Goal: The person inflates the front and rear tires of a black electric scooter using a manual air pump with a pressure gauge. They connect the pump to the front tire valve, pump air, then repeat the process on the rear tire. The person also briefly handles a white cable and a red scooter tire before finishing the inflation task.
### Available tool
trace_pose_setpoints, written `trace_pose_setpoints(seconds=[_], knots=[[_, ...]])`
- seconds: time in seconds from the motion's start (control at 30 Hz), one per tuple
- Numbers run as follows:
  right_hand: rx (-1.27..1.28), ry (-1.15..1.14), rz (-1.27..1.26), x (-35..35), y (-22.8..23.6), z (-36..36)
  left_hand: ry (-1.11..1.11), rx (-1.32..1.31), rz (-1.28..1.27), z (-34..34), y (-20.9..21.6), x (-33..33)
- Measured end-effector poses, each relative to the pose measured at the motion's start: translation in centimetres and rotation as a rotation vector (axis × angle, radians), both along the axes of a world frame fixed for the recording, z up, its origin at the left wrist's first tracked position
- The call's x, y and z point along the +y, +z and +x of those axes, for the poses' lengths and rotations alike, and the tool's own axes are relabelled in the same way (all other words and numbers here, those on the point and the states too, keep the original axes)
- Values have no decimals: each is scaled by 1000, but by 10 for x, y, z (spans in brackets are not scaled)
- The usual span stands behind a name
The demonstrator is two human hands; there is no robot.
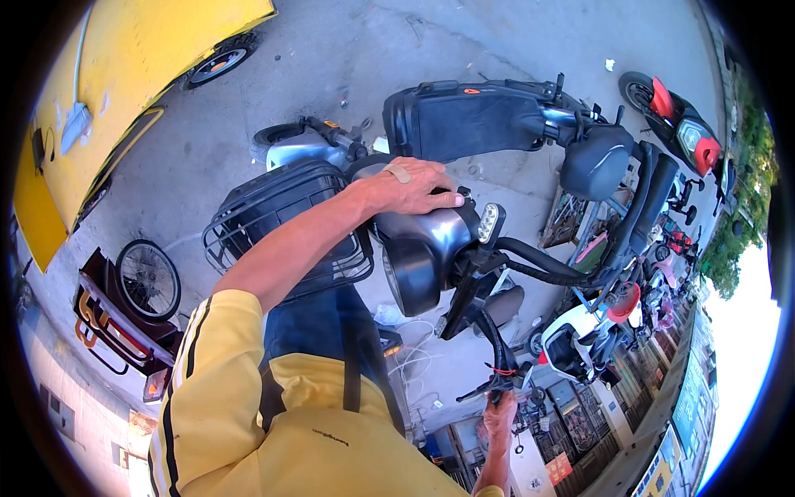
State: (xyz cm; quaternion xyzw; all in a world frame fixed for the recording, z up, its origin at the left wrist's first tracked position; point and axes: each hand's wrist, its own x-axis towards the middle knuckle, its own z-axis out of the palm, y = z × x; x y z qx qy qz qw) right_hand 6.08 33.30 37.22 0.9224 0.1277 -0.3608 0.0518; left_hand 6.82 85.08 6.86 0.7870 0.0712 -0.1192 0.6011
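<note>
A dark electric scooter (435,236) with a grey, glossy front cover stands before me. My left hand (414,184) lies over the top of this cover, thumb stretched out and a plaster on its back; part of the fingertips is hidden. Below it sits the round black headlight (414,277), with a small LED lamp (491,222) to the right. At the lower right, my right hand (499,412) is closed around the handlebar grip (501,389), beside the brake lever (474,393). A black wire basket (290,224) sits beneath my left forearm.
Another black scooter (472,120) stands just beyond, with a red and black one (679,124) farther right. A yellow vehicle (157,58) with a broom (77,124) against it is at far left. A spoked wheel (147,280) is near left. Several scooters line the right.
</note>
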Motion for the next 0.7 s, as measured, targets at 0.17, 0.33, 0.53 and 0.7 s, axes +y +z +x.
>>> trace_pose_setpoints(seconds=[0.17, 0.33, 0.53, 0.7], knots=[[-27, -27, -7, 13, -2, -2, -21, 54, 89, 13, 11, 0], [37, 44, -58, 6, 2, 2, 120, 14, 99, 9, 3, -14], [-50, 96, 61, 14, -6, 3, 143, 41, 196, 10, 0, -12], [-71, 64, 152, 24, -7, -2, 151, -11, 153, -11, 22, -11]])
